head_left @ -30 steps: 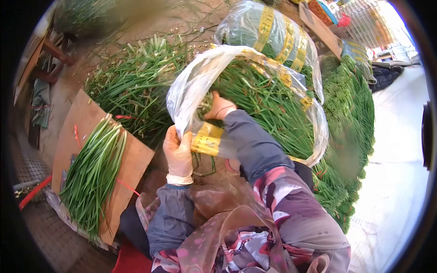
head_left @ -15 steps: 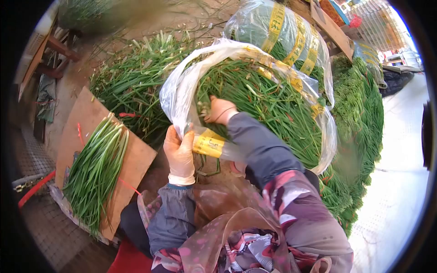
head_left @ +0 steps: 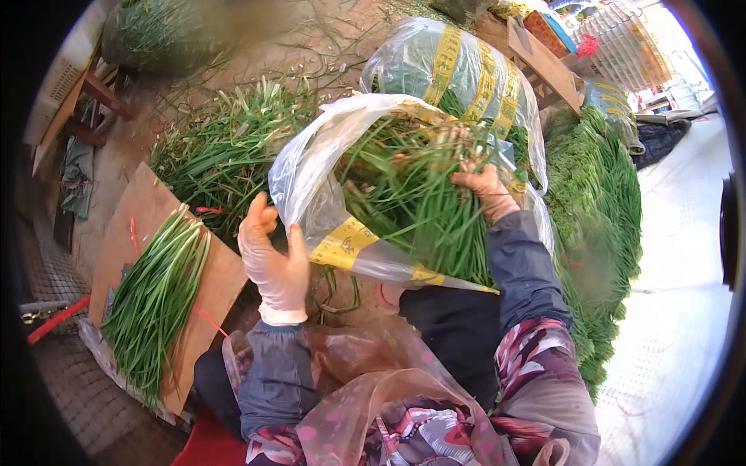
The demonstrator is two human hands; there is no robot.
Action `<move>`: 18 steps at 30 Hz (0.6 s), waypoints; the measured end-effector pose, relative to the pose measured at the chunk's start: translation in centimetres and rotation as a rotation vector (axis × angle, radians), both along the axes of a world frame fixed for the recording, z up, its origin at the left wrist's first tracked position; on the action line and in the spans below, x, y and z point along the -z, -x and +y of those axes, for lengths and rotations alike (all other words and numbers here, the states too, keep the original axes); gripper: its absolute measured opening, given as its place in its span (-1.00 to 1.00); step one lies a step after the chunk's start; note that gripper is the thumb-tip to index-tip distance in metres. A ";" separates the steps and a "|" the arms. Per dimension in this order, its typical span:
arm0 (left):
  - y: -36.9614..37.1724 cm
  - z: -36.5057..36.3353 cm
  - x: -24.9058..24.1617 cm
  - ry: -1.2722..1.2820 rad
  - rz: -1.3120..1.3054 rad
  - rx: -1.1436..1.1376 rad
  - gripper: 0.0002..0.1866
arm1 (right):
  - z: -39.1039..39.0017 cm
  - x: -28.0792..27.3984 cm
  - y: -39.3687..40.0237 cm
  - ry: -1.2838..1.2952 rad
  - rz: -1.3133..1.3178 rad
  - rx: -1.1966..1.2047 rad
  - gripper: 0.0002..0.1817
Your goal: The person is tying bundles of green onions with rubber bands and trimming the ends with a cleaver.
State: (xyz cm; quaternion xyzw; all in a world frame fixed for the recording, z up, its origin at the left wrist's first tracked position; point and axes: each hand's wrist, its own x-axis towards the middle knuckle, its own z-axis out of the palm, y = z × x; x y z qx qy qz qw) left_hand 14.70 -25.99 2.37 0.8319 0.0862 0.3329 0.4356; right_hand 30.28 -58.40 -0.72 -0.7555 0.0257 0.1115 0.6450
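Observation:
A clear plastic bag (head_left: 311, 182) with yellow tape bands lies open toward me, stuffed with green chives (head_left: 404, 198). My left hand (head_left: 273, 260), in a pale glove, holds the bag's open rim at its lower left. My right hand (head_left: 486, 186) is deeper in the bag at the right, fingers closed around a bunch of the chives. A sorted bundle of chives (head_left: 159, 291) lies on a cardboard sheet (head_left: 225, 276) to my left.
A second taped bag of chives (head_left: 458, 66) stands behind the open one. Loose chives (head_left: 217, 147) are heaped on the ground at the left, and a long pile of greens (head_left: 602, 194) runs along the right. A wooden crate (head_left: 544, 66) sits at the back right.
My right hand has moved from the bag's mouth to its right side and grips a bunch of chives. My left hand shifted slightly left along the rim.

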 end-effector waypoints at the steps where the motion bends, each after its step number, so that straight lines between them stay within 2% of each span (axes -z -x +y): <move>1: -0.9 -1.3 -1.2 -0.011 -0.131 0.125 -0.59 | 2.0 -1.8 0.7 -0.009 0.095 -0.057 -0.34; 2: -1.9 -3.0 -1.5 0.138 -0.113 0.287 -0.65 | 3.2 -2.8 0.9 -0.015 0.188 -0.117 -0.30; 3: -3.2 -4.8 -0.5 0.294 -0.032 0.397 -0.68 | 2.2 -0.9 0.1 0.183 0.212 -0.117 -0.29; 4: -4.5 -6.5 1.7 0.465 0.096 0.461 -0.66 | 2.1 -0.5 0.1 0.132 0.038 -0.275 -0.23; 5: -5.7 -7.7 2.6 0.643 0.323 0.458 -0.58 | 2.1 -0.8 0.5 0.054 0.067 -0.253 -0.21; 6: -6.9 -8.7 6.7 0.472 0.315 0.399 -0.47 | 2.0 -1.1 1.1 -0.023 0.098 -0.230 -0.20; 7: -7.5 -9.3 8.7 0.461 0.291 0.331 -0.45 | 2.0 -1.7 1.8 -0.124 -0.027 -0.202 -0.28; 10: -8.4 -10.2 11.1 0.476 0.251 0.169 -0.39 | 1.9 -3.5 1.0 -0.059 -0.075 -0.100 -0.30; 11: -8.7 -10.1 11.4 0.495 0.234 0.083 -0.36 | 3.2 -4.9 0.3 -0.053 0.008 -0.001 -0.37; 12: -8.8 -9.8 11.7 0.489 0.231 0.071 -0.36 | 4.5 -6.3 -0.2 -0.060 0.008 -0.012 -0.37; 14: -9.0 -9.5 11.9 0.604 0.268 0.227 -0.26 | 6.9 -8.3 -1.1 -0.099 -0.020 -0.060 -0.36; 15: -9.4 -8.8 9.8 0.825 0.439 0.277 -0.17 | 8.2 -7.3 -2.3 -0.122 0.034 -0.072 -0.43; 16: -9.8 -8.8 10.3 0.817 0.430 0.273 -0.17 | 8.2 -3.8 -4.7 0.212 -0.014 -0.112 -0.41; 17: -10.3 -8.8 11.7 0.906 0.468 0.256 -0.15 | 9.2 -1.7 -5.1 0.057 0.101 -0.135 -0.54; 18: -10.6 -8.7 12.5 0.998 0.507 0.235 -0.12 | 9.3 1.4 -6.4 0.276 0.140 -0.265 -0.66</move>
